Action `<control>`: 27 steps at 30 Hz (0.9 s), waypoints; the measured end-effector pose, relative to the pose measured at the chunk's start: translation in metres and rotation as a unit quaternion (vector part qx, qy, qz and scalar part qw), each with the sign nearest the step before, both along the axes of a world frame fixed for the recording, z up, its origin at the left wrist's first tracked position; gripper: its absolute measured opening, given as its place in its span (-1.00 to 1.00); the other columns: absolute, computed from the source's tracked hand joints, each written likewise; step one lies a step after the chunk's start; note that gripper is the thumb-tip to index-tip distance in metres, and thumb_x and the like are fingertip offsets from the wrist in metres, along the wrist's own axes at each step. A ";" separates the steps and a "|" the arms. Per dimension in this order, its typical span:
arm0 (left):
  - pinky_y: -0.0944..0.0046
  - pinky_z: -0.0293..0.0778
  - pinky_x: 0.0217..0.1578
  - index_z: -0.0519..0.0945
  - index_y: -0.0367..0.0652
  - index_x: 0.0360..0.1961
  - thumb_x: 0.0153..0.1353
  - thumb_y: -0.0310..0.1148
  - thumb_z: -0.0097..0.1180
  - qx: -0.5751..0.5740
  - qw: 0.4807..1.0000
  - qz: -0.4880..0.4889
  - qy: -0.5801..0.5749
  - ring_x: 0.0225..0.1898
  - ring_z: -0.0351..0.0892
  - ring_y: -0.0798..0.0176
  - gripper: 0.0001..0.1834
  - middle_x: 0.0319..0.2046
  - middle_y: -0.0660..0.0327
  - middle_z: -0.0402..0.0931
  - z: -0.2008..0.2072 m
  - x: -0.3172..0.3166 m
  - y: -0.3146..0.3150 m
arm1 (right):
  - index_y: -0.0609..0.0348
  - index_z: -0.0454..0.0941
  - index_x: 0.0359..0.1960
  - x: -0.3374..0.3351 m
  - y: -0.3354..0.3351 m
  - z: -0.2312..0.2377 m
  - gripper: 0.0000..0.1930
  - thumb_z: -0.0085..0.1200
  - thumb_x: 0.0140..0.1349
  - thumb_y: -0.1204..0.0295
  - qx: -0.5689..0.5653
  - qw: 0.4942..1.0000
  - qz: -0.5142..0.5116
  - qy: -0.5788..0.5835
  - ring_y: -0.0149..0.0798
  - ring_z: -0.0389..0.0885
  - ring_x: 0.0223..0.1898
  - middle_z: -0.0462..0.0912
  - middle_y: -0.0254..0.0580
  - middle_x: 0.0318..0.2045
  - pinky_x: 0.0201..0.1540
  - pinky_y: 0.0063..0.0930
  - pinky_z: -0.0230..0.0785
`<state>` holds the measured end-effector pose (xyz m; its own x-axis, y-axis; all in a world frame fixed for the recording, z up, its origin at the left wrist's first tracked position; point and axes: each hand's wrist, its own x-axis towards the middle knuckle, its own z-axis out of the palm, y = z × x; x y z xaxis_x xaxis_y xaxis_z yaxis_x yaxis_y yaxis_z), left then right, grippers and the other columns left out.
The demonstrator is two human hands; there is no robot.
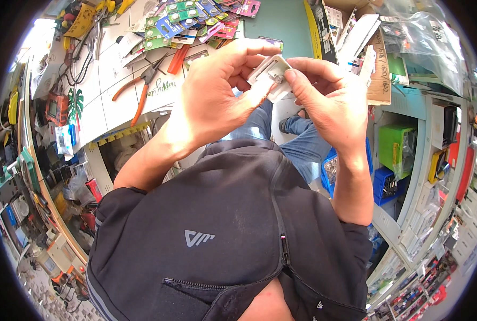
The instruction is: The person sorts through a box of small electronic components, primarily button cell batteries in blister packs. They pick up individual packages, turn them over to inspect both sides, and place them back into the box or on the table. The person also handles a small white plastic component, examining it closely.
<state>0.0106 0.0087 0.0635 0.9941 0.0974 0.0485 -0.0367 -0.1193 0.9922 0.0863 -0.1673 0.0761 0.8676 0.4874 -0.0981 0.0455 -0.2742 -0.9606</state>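
Observation:
Between my hands is a small whitish plastic case [276,71], roughly square with rounded corners, tilted above the front edge of the bench. My left hand [211,93] grips its left side, with the thumb laid across its face. On the other side, my right hand [332,99] pinches the right edge between thumb and fingers. A small pale part shows in the middle of the case, but I cannot make out its details. Fingers hide much of the underside.
Orange-handled pliers [145,88] lie on the white bench at left. Behind them is a heap of button-cell blister cards [182,18]. A cardboard box [378,72] of papers stands at right. Below it are a green bin [392,147] and a blue bin [385,187].

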 end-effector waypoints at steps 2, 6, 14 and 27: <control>0.38 0.52 -0.02 0.42 -0.32 0.15 0.18 -0.65 0.17 -0.013 1.000 -0.014 0.012 -0.07 0.60 0.34 -0.52 -0.10 0.08 0.60 0.000 0.000 0.001 | 0.32 0.68 -0.20 0.000 0.000 0.000 -0.78 0.27 0.17 0.45 0.018 1.000 0.003 0.014 -0.53 0.62 -0.44 0.72 -0.22 -0.43 -0.36 -0.65 0.48; 0.31 0.47 0.08 0.41 -0.34 0.17 0.18 -0.70 0.07 -0.084 0.996 -0.024 -0.010 0.04 0.55 0.29 -0.51 -0.03 0.04 0.57 -0.006 -0.001 -0.002 | 0.36 0.66 -0.23 0.000 -0.002 0.003 -0.79 0.26 0.19 0.45 0.029 0.998 0.014 0.048 -0.52 0.62 -0.46 0.70 -0.23 -0.46 -0.36 -0.65 0.49; 0.31 0.46 0.10 0.42 -0.33 0.19 0.22 -0.67 0.11 -0.171 0.985 -0.014 0.005 0.08 0.54 0.27 -0.52 0.02 0.03 0.56 -0.006 -0.001 -0.005 | 0.41 0.63 -0.21 0.000 -0.003 0.004 -0.76 0.26 0.21 0.44 0.055 0.993 0.009 0.100 -0.47 0.65 -0.45 0.68 -0.21 -0.48 -0.35 -0.66 0.49; 0.31 0.46 0.12 0.44 -0.33 0.19 0.24 -0.64 0.13 -0.180 0.983 -0.023 0.007 0.09 0.54 0.28 -0.54 0.05 0.05 0.55 -0.004 0.000 -0.006 | 0.41 0.65 -0.16 0.002 -0.006 0.010 -0.71 0.29 0.18 0.42 0.031 0.994 0.008 0.105 -0.42 0.69 -0.41 0.72 -0.11 -0.43 -0.29 -0.62 0.51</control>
<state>0.0101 0.0027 0.0599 0.9982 0.0603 0.0047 -0.0191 0.2405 0.9705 0.0880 -0.1736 0.0862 0.8237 0.5111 -0.2454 -0.1537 -0.2153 -0.9644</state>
